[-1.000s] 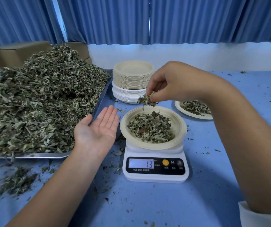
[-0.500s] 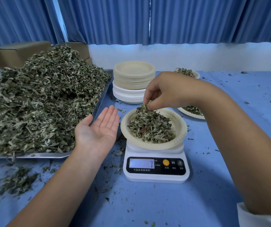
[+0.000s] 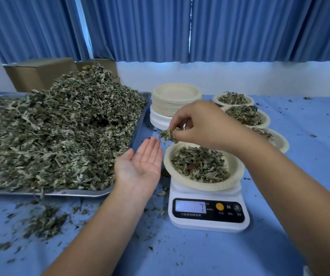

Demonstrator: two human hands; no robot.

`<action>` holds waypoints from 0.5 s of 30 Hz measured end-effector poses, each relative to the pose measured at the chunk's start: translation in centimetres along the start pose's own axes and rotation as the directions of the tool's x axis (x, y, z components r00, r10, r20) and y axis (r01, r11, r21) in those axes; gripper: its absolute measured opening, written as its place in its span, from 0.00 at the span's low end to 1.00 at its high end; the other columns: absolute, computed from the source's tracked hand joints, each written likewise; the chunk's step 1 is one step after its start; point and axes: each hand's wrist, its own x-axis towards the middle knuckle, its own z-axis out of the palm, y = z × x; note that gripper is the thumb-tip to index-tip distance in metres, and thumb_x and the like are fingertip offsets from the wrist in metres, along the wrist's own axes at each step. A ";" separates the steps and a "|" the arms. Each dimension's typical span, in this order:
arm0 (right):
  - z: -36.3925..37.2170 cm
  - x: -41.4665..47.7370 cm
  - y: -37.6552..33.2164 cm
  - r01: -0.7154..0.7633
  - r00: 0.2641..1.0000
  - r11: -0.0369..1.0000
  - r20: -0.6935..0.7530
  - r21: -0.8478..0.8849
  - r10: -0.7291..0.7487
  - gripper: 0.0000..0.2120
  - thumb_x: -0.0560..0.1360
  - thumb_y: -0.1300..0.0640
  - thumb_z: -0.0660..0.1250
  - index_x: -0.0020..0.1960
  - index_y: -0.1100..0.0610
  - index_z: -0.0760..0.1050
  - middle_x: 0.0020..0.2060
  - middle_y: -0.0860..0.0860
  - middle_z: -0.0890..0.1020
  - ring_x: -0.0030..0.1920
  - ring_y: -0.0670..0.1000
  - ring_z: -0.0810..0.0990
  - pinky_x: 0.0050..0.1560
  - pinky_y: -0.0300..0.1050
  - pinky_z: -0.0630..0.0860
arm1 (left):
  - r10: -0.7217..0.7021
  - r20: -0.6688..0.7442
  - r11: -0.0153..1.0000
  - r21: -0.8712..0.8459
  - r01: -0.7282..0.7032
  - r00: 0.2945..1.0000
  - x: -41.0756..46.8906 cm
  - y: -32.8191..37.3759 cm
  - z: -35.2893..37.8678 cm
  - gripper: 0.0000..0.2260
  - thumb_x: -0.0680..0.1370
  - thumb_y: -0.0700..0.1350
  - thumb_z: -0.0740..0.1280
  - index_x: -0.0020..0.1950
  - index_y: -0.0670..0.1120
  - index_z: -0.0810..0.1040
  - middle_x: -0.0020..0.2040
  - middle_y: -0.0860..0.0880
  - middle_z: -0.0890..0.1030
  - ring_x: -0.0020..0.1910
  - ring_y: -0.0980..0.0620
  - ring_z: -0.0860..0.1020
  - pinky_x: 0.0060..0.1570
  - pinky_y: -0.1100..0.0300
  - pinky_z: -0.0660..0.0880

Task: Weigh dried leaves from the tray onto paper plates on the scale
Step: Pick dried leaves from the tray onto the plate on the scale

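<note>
1. I am pinching a small clump of dried leaves (image 3: pixel 169 134) between the thumb and curled fingertips of my right hand (image 3: pixel 198 124). The hand is hanging above the far-left rim of the paper plate (image 3: pixel 236 172), and the clump is not touching the plate.
2. My left hand (image 3: pixel 140 166) is lying open, palm up, with the fingers straight and together, and it is holding nothing. It is sitting just beside the plate's left edge, between the plate and the tray (image 3: pixel 60 194). Its fingertips are pointing up toward the pinched clump, which is hanging just above and to the right of them.
3. The paper plate is resting on the white scale (image 3: pixel 208 224), and a loose portion of leaves (image 3: pixel 200 164) is lying in it. The scale's display (image 3: pixel 190 207) is showing what looks like a 7.
4. The metal tray is sitting left of my left hand, and a big leaf heap (image 3: pixel 50 132) is filling it almost to the rim.
5. A stack of empty plates (image 3: pixel 177 98) is standing behind my right hand, near the tray's far corner.
6. Three filled plates (image 3: pixel 245 116) are lining up on the right beyond my right wrist, and my forearm is partly hiding the nearest.
7. Leaf crumbs (image 3: pixel 44 222) are lying scattered on the blue table (image 3: pixel 200 255) in front of the tray.
</note>
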 end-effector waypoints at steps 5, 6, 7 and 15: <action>3.7 3.3 -3.6 0.069 0.994 0.996 -0.094 0.058 -0.063 0.05 0.69 0.61 0.71 0.42 0.54 0.83 0.34 0.44 0.82 0.30 0.36 0.74 0.34 0.28 0.69 | -0.034 -0.004 0.997 -0.075 0.034 0.999 0.0 0.4 0.3 0.20 0.84 0.48 0.50 0.53 0.32 0.73 0.59 0.37 0.76 0.66 0.41 0.72 0.62 0.48 0.69; 4.5 4.2 -4.5 0.083 0.991 0.996 -0.107 0.039 -0.079 0.05 0.70 0.61 0.71 0.43 0.54 0.84 0.37 0.46 0.84 0.32 0.39 0.76 0.38 0.30 0.72 | -0.033 -0.007 0.994 -0.100 0.032 0.999 0.1 0.5 0.4 0.20 0.84 0.47 0.50 0.52 0.32 0.73 0.58 0.37 0.77 0.66 0.41 0.72 0.64 0.48 0.68; 5.3 5.1 -5.3 0.095 0.990 0.995 -0.108 0.025 -0.092 0.07 0.70 0.61 0.70 0.46 0.54 0.84 0.40 0.48 0.85 0.36 0.41 0.78 0.43 0.35 0.75 | -0.035 -0.006 0.991 -0.127 0.034 0.999 0.0 0.7 0.5 0.19 0.83 0.47 0.51 0.52 0.33 0.73 0.55 0.38 0.78 0.64 0.42 0.73 0.63 0.48 0.68; 8.7 6.4 -6.4 0.094 0.994 0.990 0.058 -0.110 -0.088 0.16 0.75 0.65 0.64 0.62 0.58 0.79 0.55 0.54 0.83 0.54 0.52 0.80 0.56 0.41 0.74 | -0.040 -0.034 0.985 -0.171 0.033 0.999 0.4 1.4 0.4 0.13 0.81 0.41 0.53 0.43 0.44 0.75 0.35 0.48 0.78 0.34 0.52 0.73 0.39 0.60 0.68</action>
